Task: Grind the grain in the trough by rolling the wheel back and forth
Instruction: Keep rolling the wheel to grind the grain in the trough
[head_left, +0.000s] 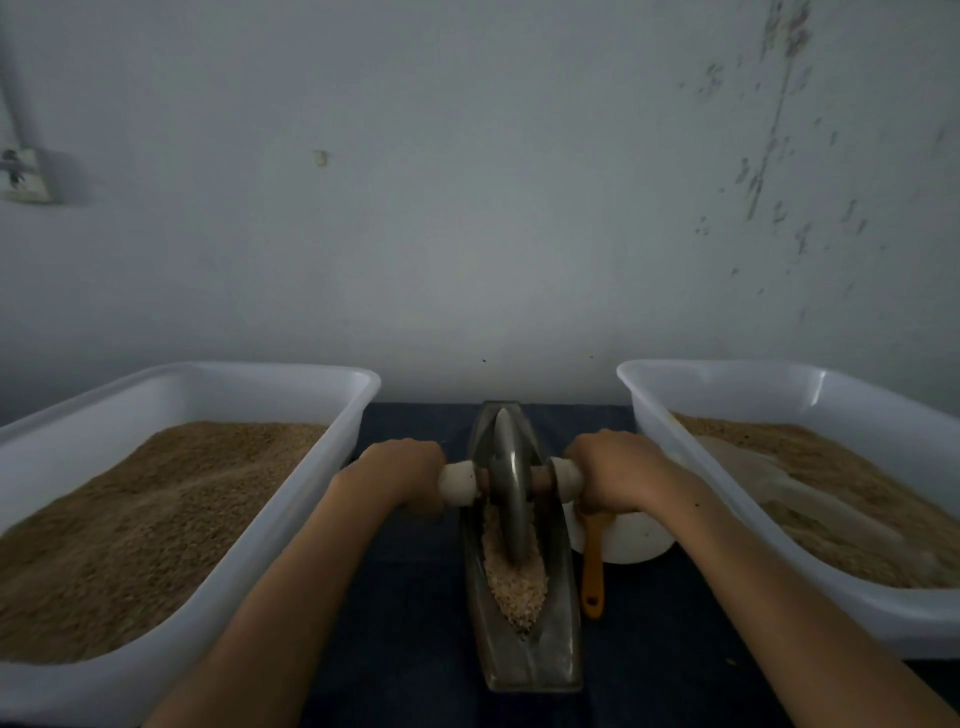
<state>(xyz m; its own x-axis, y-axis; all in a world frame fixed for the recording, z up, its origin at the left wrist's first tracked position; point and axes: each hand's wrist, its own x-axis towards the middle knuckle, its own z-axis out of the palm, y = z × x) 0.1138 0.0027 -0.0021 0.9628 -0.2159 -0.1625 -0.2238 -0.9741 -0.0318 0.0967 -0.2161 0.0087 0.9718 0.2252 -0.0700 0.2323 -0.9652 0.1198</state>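
Pressure stays even: my left hand (400, 475) and right hand (610, 470) clench the axle (460, 480), rolling the wheel (511, 493) toward six o'clock over the grain (514, 582).

Dull metal wheel (508, 483), trough (524, 660); glossy white plastic tubs (727, 384); coarse grain (517, 587).

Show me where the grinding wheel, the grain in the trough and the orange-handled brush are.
grinding wheel (506, 480), head view, on the metal disc's rim.
grain in the trough (517, 584), head view, on the pile's near part.
orange-handled brush (592, 569), head view, on its handle.
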